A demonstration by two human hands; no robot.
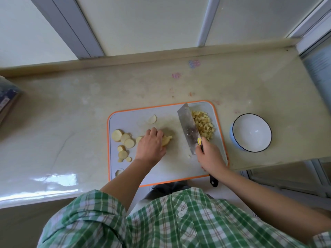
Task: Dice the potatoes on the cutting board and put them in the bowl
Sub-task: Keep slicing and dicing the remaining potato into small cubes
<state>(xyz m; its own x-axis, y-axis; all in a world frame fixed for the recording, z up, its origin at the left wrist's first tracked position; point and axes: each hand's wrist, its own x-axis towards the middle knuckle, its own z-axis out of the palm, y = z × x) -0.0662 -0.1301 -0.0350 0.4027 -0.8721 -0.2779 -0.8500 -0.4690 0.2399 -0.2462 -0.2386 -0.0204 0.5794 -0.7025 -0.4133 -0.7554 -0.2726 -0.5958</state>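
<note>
Now: cleaver beside the dice, bowl bare

Pale, glossy, marbled stone bench [71,108] fills the width of the view, faintly stained pink near its back edge. A green-and-white checked cotton shirt [179,221] covers the lower part of the picture.

On the bench lies a flat grey rectangular plastic cutting board [175,165] with rounded corners and an orange rim; its near edge hangs just over the bench front. Just right of it, apart from the board, stands a round white ceramic bowl [247,133] with a thin dark rim and pale blue outside.

A broad steel cleaver [188,126] stands tilted on the board's right half, its blade speckled with bits. The right hand [208,156] grips the black handle, hiding all but its end.

The left hand [150,144] curls over a pale yellow potato chunk [167,139] at mid-board, covering most of it.

A heap of small yellow potato cubes [203,125] sits against the blade's right face. Round, smooth-cut potato slices [124,140] lie scattered on the board's left side. A thin curled sliver [152,119] lies farther back.

At the left edge a box [9,97] is cut off, its print unreadable.
</note>
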